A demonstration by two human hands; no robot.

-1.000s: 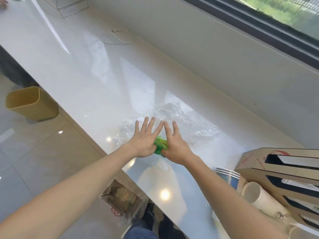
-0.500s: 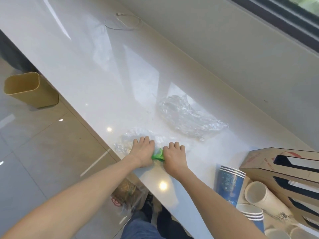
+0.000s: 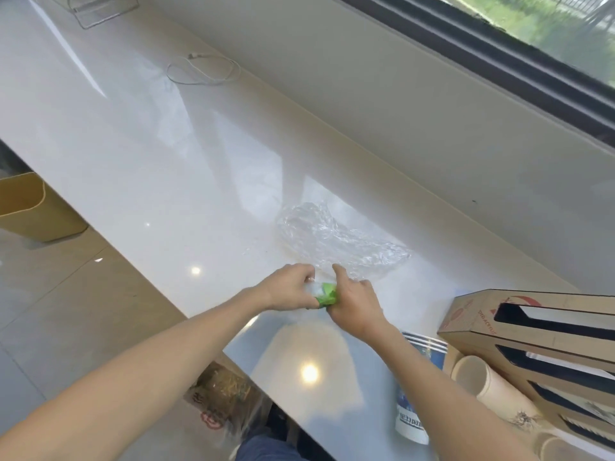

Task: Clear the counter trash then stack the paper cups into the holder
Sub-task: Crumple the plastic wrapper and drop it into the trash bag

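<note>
My left hand [image 3: 290, 292] and my right hand [image 3: 353, 302] meet near the front edge of the white counter [image 3: 173, 168]. Between them they grip a small bundle of green and clear plastic trash [image 3: 324, 294]. A crumpled clear plastic bag [image 3: 336, 241] lies on the counter just beyond my hands. At the right, a stack of blue paper cups [image 3: 416, 390] stands behind my right forearm. A beige cup stack [image 3: 492, 390] lies on its side against the brown cardboard cup holder [image 3: 532, 331] with dark slots.
A white cable [image 3: 203, 69] lies coiled far back on the counter, near a clear stand [image 3: 100, 10]. On the floor are a tan bin [image 3: 25, 207] at the left and a plastic-wrapped bag [image 3: 223, 394] below the counter edge. A wall and window run along the back.
My flat hands have drawn back toward the counter's front edge and closed, bunching the nearer plastic sheet and green piece into a small bundle. The farther clear bag stays put.
</note>
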